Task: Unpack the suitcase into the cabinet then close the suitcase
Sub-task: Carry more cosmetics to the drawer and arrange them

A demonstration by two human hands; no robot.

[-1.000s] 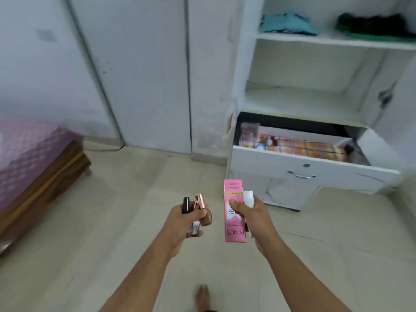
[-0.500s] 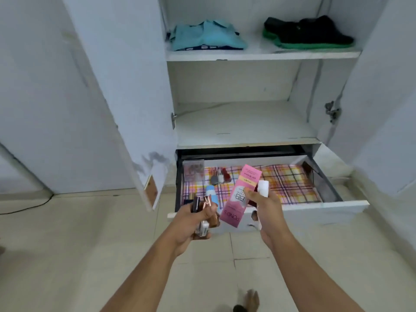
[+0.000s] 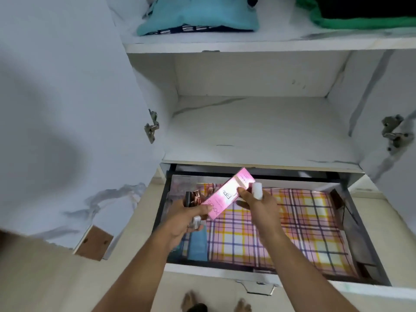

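Single head-worn view, facing forward and steeply down.
Close above the open drawer (image 3: pixel 265 270); cabinet shelves (image 3: pixel 258 45) at top, feet (image 3: pixel 191 300) at bottom edge.

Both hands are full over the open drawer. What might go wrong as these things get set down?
1. The left hand grips several small cosmetic tubes at once; releasing one may spill the rest.
2. The right hand pinches a pink cardboard box and a small white bottle together, so either could slip onto the checked drawer lining.
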